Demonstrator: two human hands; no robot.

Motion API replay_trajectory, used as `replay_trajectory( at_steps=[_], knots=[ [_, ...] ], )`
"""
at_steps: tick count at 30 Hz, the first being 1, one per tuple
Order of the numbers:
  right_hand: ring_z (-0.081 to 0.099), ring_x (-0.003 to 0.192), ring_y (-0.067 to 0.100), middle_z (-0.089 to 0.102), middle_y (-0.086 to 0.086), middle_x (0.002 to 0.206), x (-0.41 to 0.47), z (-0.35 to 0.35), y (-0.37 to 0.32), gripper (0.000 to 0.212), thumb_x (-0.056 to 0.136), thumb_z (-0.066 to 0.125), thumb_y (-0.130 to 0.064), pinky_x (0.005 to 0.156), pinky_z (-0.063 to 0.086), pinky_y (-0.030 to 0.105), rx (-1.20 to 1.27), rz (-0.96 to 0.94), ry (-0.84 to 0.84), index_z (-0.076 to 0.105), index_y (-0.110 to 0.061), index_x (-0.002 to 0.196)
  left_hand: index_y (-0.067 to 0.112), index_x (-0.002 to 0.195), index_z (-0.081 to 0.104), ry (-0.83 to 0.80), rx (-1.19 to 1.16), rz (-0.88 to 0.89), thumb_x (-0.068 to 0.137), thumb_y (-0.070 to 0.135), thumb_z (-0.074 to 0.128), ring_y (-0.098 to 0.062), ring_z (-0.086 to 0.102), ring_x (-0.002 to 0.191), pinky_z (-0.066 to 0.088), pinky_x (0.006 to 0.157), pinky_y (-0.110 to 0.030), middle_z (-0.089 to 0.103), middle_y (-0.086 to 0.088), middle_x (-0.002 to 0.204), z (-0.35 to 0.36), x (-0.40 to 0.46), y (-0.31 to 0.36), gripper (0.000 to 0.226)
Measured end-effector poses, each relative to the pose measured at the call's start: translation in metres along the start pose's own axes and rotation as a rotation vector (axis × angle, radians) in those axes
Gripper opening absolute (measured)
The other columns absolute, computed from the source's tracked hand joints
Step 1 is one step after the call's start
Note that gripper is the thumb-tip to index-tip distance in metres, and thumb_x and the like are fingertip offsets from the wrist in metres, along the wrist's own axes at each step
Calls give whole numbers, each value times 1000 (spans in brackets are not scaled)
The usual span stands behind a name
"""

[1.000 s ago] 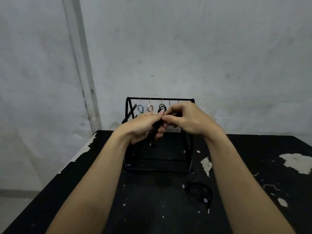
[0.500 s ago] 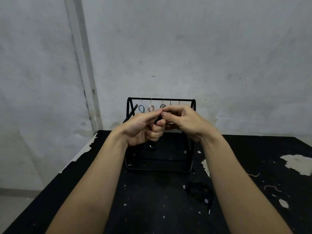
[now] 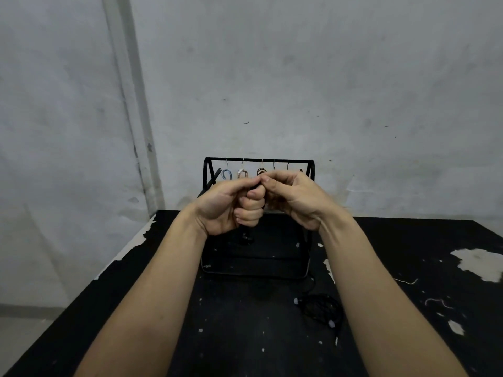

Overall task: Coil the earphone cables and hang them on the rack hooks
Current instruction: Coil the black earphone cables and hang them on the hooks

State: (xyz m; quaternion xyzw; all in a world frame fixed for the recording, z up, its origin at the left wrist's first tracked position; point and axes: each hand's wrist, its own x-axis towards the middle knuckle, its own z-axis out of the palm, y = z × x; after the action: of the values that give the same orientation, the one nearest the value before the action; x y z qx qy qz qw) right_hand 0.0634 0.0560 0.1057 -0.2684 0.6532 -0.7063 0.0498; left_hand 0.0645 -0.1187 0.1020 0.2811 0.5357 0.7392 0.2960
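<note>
My left hand (image 3: 231,205) is curled into a fist round a black earphone cable (image 3: 247,236), whose end dangles below the fist. My right hand (image 3: 292,195) pinches the same cable at the top of the fist, thumb and forefinger together. Both hands are raised in front of the black rack (image 3: 258,161). On its hooks hang a blue coil (image 3: 226,174), a pink-white coil (image 3: 242,173) and a black coil (image 3: 260,171); two hooks to the right are bare. Another black earphone set (image 3: 321,308) lies loose on the table.
The black table (image 3: 245,322) has chipped white patches, the largest at the right (image 3: 479,263). A grey wall stands close behind the rack. The table's left edge runs diagonally at the lower left.
My left hand has closed into a tighter fist round the cable, and both hands have risen slightly toward the rack's top bar. Less cable hangs below the fist.
</note>
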Motion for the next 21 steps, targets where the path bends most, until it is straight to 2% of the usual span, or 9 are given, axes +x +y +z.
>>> replay_trajectory(
  at_steps=[2, 5, 7, 9, 11, 13, 16, 19, 21],
  knots=[
    [52, 71, 12, 62, 3, 79, -1, 1, 0, 16, 99, 56, -16, 68, 45, 27, -35, 9, 0, 69, -17, 92, 19, 66, 37, 3, -14, 8, 102, 36, 36, -7, 18, 42, 22, 43, -21, 16, 8, 55, -1, 1, -2, 40],
    [56, 85, 21, 63, 7, 85, -1, 7, -1, 14, 103, 49, -13, 78, 51, 33, 13, 13, -18, 62, -14, 96, 20, 65, 35, 14, -26, 26, 101, 36, 39, -8, 18, 41, 23, 42, -21, 15, 8, 53, -1, 3, -4, 40],
    [57, 79, 14, 63, 7, 83, -1, 9, -3, 11, 104, 48, -11, 71, 52, 26, -18, -15, 19, 57, -15, 99, 20, 64, 36, 32, -30, 36, 101, 36, 39, -8, 18, 41, 23, 41, -21, 15, 8, 53, -2, 5, -5, 40],
    [58, 71, 8, 64, 5, 80, 2, 8, -2, 11, 103, 52, -11, 66, 49, 22, -218, -126, 120, 59, -17, 97, 21, 64, 36, 60, -43, 48, 101, 35, 39, -8, 17, 41, 24, 41, -20, 15, 8, 53, -2, 6, -4, 40],
    [64, 80, 9, 71, 3, 85, 7, 6, 2, 11, 100, 58, -11, 77, 52, 27, -383, -232, 195, 67, -15, 95, 21, 64, 36, 86, -80, 72, 100, 34, 39, -8, 16, 42, 22, 42, -20, 15, 8, 54, -4, 6, -3, 38],
    [69, 97, 11, 74, 1, 101, 9, 6, 3, 14, 99, 59, -9, 92, 53, 30, -464, -249, 177, 69, -11, 108, 22, 62, 38, 115, -149, 103, 99, 33, 38, -8, 15, 43, 20, 42, -20, 13, 8, 55, -6, 6, 0, 39],
    [66, 109, 7, 72, -3, 114, 9, 8, -1, 29, 99, 57, -9, 100, 49, 24, -620, -241, 103, 64, -11, 126, 22, 58, 40, 136, -230, 121, 98, 34, 36, -8, 14, 43, 17, 43, -20, 13, 9, 53, -10, 6, 2, 42],
    [67, 102, 8, 74, 0, 108, 10, 10, -4, 28, 98, 54, -5, 92, 50, 22, -767, -202, 74, 69, -11, 121, 22, 59, 40, 76, -257, 62, 100, 35, 34, -7, 15, 43, 19, 44, -20, 13, 9, 54, -15, 3, 1, 43],
    [65, 85, 16, 73, -1, 90, 7, 13, -3, 23, 98, 50, -5, 76, 48, 23, -870, -178, 36, 71, -9, 108, 22, 61, 40, 72, -225, 27, 100, 36, 34, -7, 15, 43, 20, 43, -20, 13, 9, 54, -16, 1, -2, 42]
  ],
)
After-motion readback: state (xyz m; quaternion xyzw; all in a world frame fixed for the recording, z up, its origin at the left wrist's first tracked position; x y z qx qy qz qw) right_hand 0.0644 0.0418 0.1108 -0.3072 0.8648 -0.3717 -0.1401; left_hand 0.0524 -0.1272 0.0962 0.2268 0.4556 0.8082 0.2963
